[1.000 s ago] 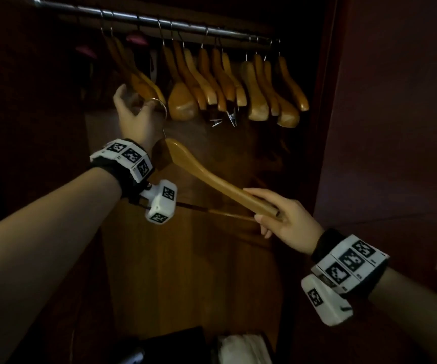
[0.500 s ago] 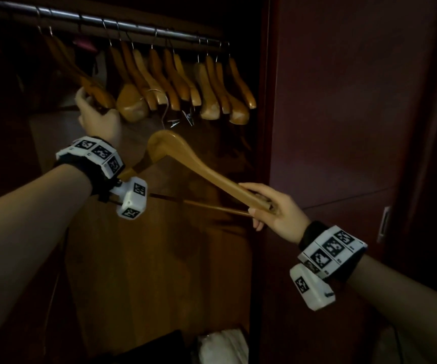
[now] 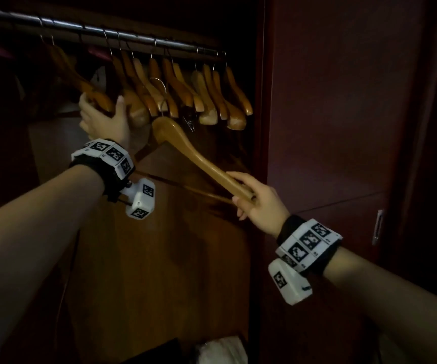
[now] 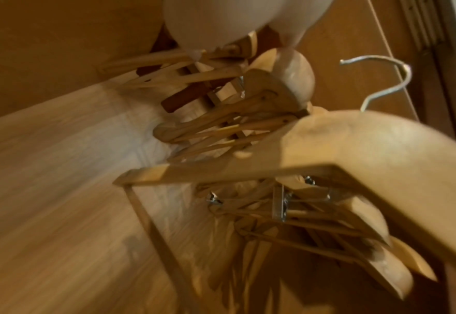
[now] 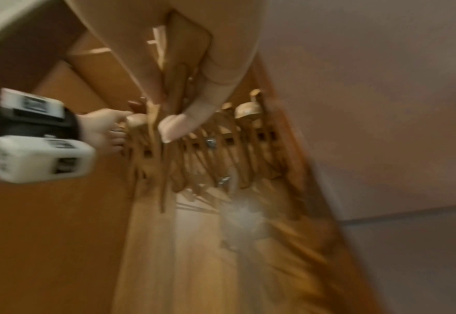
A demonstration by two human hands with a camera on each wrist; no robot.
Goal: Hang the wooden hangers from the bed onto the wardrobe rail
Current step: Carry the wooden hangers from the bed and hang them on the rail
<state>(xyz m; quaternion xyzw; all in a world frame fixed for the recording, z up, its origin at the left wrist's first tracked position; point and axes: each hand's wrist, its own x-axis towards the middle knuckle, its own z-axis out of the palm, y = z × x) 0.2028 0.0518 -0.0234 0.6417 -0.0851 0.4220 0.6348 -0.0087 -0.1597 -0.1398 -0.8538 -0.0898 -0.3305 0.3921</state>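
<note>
A metal wardrobe rail (image 3: 112, 35) runs across the top and carries several wooden hangers (image 3: 207, 101). My left hand (image 3: 101, 107) reaches up and grips the lower end of the leftmost hanging hangers (image 3: 95, 97), thumb on the right side. My right hand (image 3: 239, 190) pinches one arm end of a loose wooden hanger (image 3: 186, 148). This hanger is tilted, and its metal hook (image 3: 159, 86) is raised among the hanging ones, below the rail. The left wrist view shows the held hanger (image 4: 355, 148) close up with its hook (image 4: 382, 78) free in the air.
The dark red wardrobe door (image 3: 343, 127) stands close on the right with a small metal handle (image 3: 377, 227). A wooden back panel (image 3: 146, 258) fills the wardrobe. White cloth (image 3: 222, 350) and a dark object (image 3: 154, 350) lie at the bottom.
My left hand has left the loose hanger's hook and taken hold of the leftmost hanging hangers. My right hand has lifted the loose hanger, so its hook now stands among the hung ones.
</note>
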